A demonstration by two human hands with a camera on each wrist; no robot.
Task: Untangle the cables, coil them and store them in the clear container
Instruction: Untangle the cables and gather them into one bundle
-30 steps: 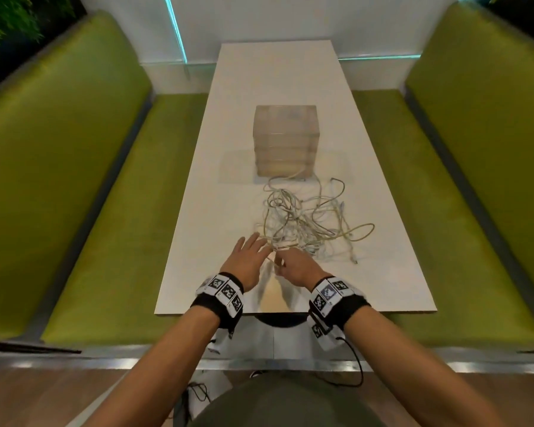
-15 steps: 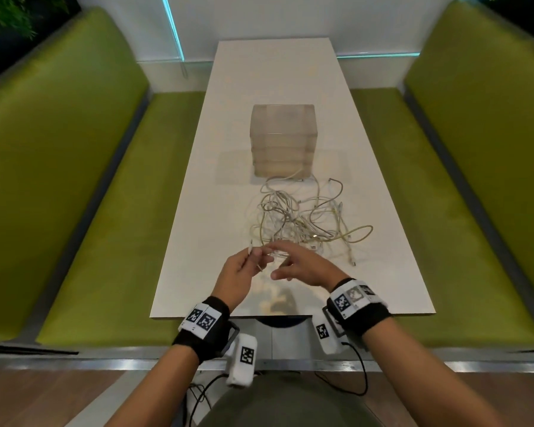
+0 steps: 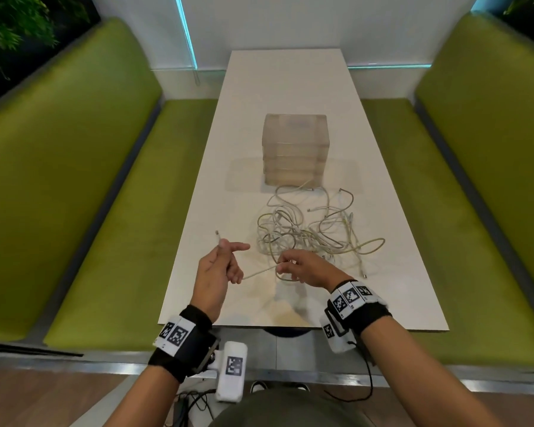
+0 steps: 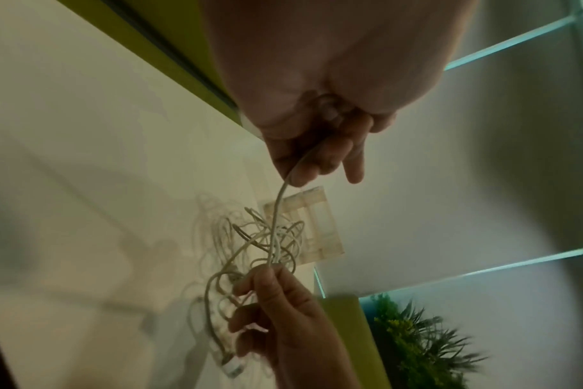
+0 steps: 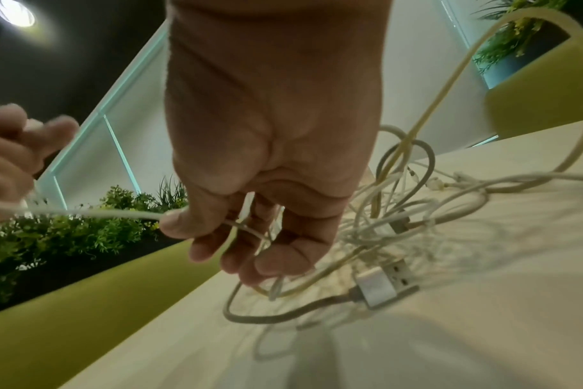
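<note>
A tangle of pale cables (image 3: 309,229) lies on the white table (image 3: 284,87), just in front of the clear container (image 3: 295,149). My left hand (image 3: 221,260) is raised at the table's near left and holds one cable end (image 3: 218,235), whose plug sticks up above the fingers. That cable (image 3: 259,272) runs taut to my right hand (image 3: 293,266), which pinches it (image 5: 117,213) between thumb and forefinger at the near edge of the tangle. A USB plug (image 5: 383,284) lies on the table below my right hand. From the left wrist, the cable (image 4: 276,210) drops to the right hand (image 4: 273,302).
Green padded benches (image 3: 90,195) (image 3: 463,211) flank the narrow table on both sides. A white wall with lit strips (image 3: 185,29) closes the far end. Bare table surface lies to the left of the tangle and beyond the container.
Both hands took up one cable at the near edge of the tangle. My left hand has since drawn its end up and to the left, stretching the cable between the hands.
</note>
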